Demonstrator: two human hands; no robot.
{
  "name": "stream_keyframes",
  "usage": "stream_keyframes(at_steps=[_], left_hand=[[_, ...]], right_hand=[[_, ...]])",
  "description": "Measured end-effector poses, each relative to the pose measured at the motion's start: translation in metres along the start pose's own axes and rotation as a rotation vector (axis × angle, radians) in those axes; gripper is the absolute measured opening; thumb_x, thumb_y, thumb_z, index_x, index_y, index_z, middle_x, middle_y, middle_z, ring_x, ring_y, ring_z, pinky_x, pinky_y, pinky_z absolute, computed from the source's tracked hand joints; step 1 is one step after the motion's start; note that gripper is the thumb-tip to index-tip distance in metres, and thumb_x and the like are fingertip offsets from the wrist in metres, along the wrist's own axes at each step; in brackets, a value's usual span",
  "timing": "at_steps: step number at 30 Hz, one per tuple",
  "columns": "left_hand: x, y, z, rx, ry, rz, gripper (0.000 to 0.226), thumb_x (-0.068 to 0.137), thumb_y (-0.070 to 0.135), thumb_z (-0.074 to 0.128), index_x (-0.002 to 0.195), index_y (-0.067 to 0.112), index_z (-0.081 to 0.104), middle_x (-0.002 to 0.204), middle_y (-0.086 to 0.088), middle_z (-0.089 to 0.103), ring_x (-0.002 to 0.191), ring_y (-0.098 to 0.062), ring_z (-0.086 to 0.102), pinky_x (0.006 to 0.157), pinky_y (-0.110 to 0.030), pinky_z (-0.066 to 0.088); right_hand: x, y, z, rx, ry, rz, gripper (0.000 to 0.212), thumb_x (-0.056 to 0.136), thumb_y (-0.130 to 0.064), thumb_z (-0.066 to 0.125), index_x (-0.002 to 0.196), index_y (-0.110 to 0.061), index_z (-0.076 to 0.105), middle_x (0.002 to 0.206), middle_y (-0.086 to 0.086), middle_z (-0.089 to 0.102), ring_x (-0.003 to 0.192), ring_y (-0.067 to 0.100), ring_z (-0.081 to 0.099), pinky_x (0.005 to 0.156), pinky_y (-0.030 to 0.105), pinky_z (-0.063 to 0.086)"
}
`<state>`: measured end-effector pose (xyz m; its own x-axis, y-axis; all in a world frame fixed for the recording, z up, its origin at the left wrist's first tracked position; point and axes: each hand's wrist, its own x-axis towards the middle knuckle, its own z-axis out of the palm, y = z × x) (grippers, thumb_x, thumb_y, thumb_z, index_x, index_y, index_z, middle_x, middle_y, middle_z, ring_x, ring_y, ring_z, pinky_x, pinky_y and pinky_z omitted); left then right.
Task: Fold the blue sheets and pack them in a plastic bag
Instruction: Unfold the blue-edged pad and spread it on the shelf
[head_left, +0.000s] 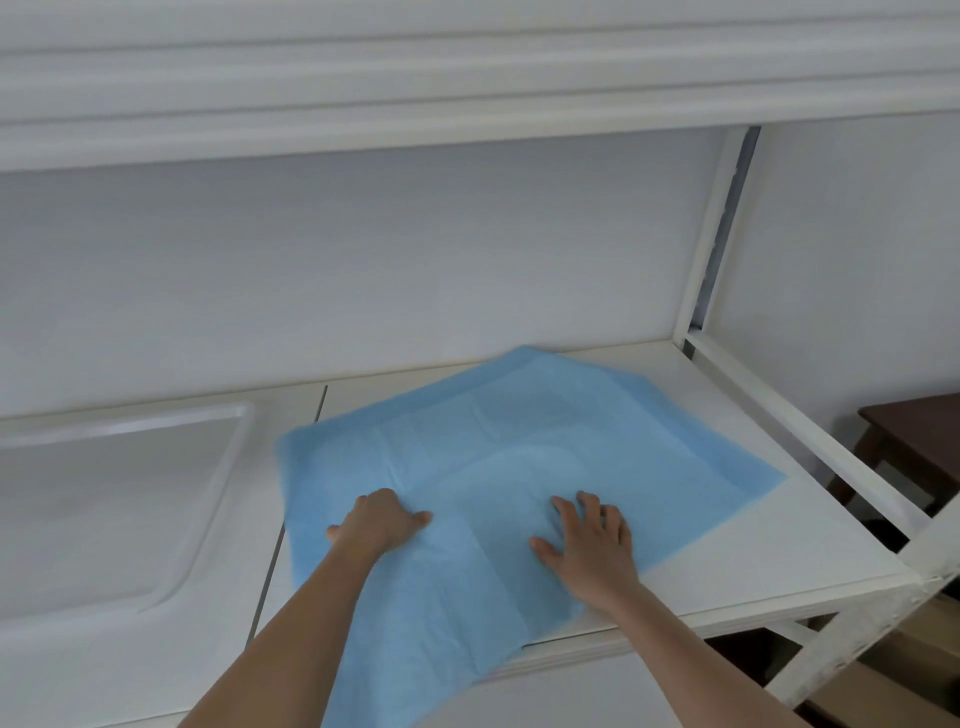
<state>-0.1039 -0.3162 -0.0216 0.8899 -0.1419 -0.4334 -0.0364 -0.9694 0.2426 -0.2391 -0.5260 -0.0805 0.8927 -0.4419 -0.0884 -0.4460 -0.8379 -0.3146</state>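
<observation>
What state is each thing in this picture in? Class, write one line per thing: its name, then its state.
Blue sheet: spread out on the white shelf, creased, near edge hanging over the front.
Left hand: knuckles up, fingers curled, pressing on the sheet.
Right hand: fingers spread, flat on the sheet.
Clear plastic tray: lying on the shelf to the left, apart from the hands.

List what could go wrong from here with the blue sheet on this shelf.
1. The blue sheet overhangs the front edge of the white shelf; if the hands lift, it may slide off.
2. The left hand looks curled while the right hand lies flat with spread fingers, so uneven pressure could skew the fold.
3. The sheet lies askew to the shelf, so edges may not line up.
</observation>
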Motion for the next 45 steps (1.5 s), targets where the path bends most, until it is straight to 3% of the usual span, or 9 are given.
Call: stream_keyframes(at_steps=[4,9,14,18,24,33,35,39,45], left_hand=[[-0.001,-0.006,0.008,-0.007,0.238,0.113,0.045,0.088,0.040,0.058,0.126,0.018,0.049,0.134,-0.005,0.038,0.124,-0.025,0.043,0.100,-0.041,0.036],[0.003,-0.018,0.013,0.081,0.140,0.208,0.087,0.082,0.051,0.065,0.150,0.026,0.018,0.160,-0.001,-0.002,0.147,-0.021,0.004,0.117,-0.046,0.013],[0.002,-0.032,0.015,0.112,0.007,0.200,0.104,0.073,0.062,0.067,0.151,0.037,0.002,0.160,0.000,-0.012,0.147,-0.031,-0.007,0.117,-0.049,0.001],[-0.006,-0.034,0.016,0.227,-0.034,0.109,0.108,0.065,0.077,0.061,0.149,0.043,0.004,0.158,-0.005,0.005,0.142,-0.042,0.015,0.113,-0.053,0.017],[-0.015,-0.026,0.018,0.265,-0.046,0.000,0.103,0.058,0.077,0.064,0.140,0.030,0.024,0.134,-0.003,0.045,0.132,-0.027,0.034,0.097,-0.057,0.039],[-0.021,-0.031,0.020,0.255,-0.007,-0.133,0.114,0.051,0.085,0.057,0.137,0.013,0.037,0.131,-0.006,0.052,0.121,-0.032,0.051,0.096,-0.049,0.047],[-0.024,-0.033,0.019,0.245,0.015,-0.116,0.108,0.054,0.082,0.059,0.134,0.012,0.039,0.129,-0.005,0.053,0.119,-0.030,0.053,0.095,-0.047,0.048],[-0.032,-0.038,0.007,0.291,0.110,-0.048,0.078,0.072,0.072,0.059,0.125,0.015,0.050,0.123,0.000,0.057,0.116,-0.022,0.055,0.085,-0.031,0.047],[-0.034,-0.074,-0.016,0.110,0.280,-0.202,0.033,0.088,0.025,0.053,0.119,0.014,0.055,0.120,-0.006,0.058,0.113,-0.026,0.057,0.086,-0.033,0.045]], right_hand=[[0.002,0.000,-0.011,-0.014,-0.092,-0.036,0.065,0.091,-0.058,0.042,0.147,-0.031,0.022,0.156,0.003,0.012,0.141,0.028,0.014,0.117,0.042,0.009],[0.005,0.001,-0.020,0.006,-0.212,-0.083,0.064,0.092,-0.048,0.049,0.147,-0.032,0.021,0.158,-0.002,0.008,0.145,0.023,0.007,0.118,0.047,0.004],[0.009,0.002,-0.028,0.004,-0.275,-0.142,0.061,0.093,-0.036,0.054,0.147,-0.034,0.025,0.159,-0.008,0.009,0.145,0.020,0.007,0.118,0.049,0.005],[0.013,-0.001,-0.034,0.015,-0.308,-0.176,0.061,0.093,-0.025,0.055,0.147,-0.034,0.028,0.159,-0.011,0.009,0.146,0.016,0.008,0.119,0.048,0.003],[0.014,-0.018,-0.025,-0.017,-0.140,-0.163,0.061,0.093,-0.024,0.053,0.147,-0.033,0.027,0.159,-0.001,0.008,0.147,0.019,0.007,0.118,0.046,0.004],[-0.013,-0.046,0.007,-0.026,-0.135,-0.235,0.073,0.085,-0.070,0.023,0.148,-0.032,0.022,0.159,0.004,0.008,0.146,0.024,0.006,0.119,0.044,0.003],[-0.015,-0.046,0.011,-0.059,-0.149,-0.254,0.091,0.070,-0.077,0.007,0.149,-0.034,0.019,0.160,0.002,0.003,0.147,0.021,0.002,0.119,0.044,-0.001],[-0.011,-0.038,0.013,-0.073,-0.171,-0.285,0.078,0.082,-0.074,0.017,0.151,-0.036,0.013,0.161,-0.002,-0.006,0.148,0.016,-0.006,0.119,0.042,-0.007],[-0.005,-0.047,0.016,-0.085,-0.156,-0.266,0.063,0.096,-0.058,0.028,0.152,-0.035,0.011,0.161,-0.001,-0.008,0.148,0.016,-0.010,0.118,0.045,-0.009]])
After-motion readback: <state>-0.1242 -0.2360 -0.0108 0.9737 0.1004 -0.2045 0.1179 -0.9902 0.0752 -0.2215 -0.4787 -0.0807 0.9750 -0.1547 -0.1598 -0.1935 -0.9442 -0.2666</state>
